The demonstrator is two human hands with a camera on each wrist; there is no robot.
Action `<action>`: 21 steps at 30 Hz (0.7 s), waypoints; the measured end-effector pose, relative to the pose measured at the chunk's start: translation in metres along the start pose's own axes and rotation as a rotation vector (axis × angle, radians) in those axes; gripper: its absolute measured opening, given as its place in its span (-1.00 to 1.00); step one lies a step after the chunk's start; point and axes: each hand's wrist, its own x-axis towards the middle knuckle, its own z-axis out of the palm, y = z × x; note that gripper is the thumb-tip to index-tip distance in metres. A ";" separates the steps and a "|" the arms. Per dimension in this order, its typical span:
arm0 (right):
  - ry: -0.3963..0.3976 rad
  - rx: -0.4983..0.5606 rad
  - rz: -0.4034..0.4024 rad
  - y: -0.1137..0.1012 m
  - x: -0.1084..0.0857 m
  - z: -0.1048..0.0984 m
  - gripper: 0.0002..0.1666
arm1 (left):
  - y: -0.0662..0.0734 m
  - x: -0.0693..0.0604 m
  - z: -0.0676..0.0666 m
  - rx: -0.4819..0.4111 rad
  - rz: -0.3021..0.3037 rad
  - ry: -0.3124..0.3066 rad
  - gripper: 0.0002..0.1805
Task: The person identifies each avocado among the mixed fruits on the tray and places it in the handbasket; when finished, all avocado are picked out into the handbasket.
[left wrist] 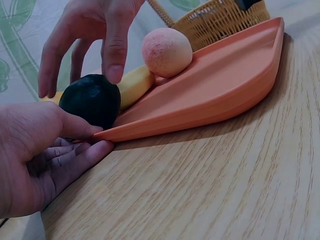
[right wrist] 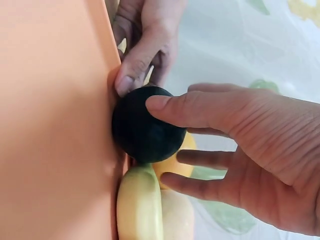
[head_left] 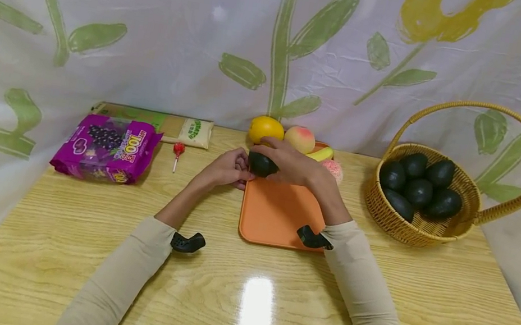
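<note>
A dark green avocado [head_left: 262, 165] sits at the far left corner of the orange tray [head_left: 282, 217]. My right hand [head_left: 293, 162] holds it from above, thumb against its upper side and some fingers spread behind it, as the right wrist view shows. At the same corner my left hand [head_left: 227, 168] pinches the tray's rim, thumb on top and fingers below, close beside the avocado [left wrist: 91, 102]. A banana [right wrist: 140, 205] lies along the far end of the tray, next to a pink-speckled round fruit [left wrist: 167, 52].
An orange-yellow fruit [head_left: 266, 129] and a peach [head_left: 300, 138] are behind the tray. On the right stands a tall-handled wicker basket [head_left: 385, 213] with several avocados [head_left: 418, 193]. At left are a purple grape-print bag [head_left: 106, 149], a lollipop [head_left: 178, 149] and a flat brown packet [head_left: 176, 127].
</note>
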 end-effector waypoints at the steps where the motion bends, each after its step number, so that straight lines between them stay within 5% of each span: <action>1: -0.009 -0.004 0.004 0.000 0.000 0.000 -0.20 | 0.001 0.000 0.000 -0.002 0.000 -0.002 -0.63; 8: -0.072 0.030 0.095 -0.003 0.000 0.001 -0.16 | 0.001 0.000 0.000 0.003 -0.001 -0.002 -0.63; 12: -0.089 0.089 0.133 -0.003 0.001 0.003 -0.33 | 0.000 0.000 -0.001 0.004 -0.003 0.002 -0.63; 21: -0.113 0.098 0.101 -0.001 0.001 0.004 -0.54 | 0.000 -0.001 -0.001 0.021 0.012 0.000 -0.66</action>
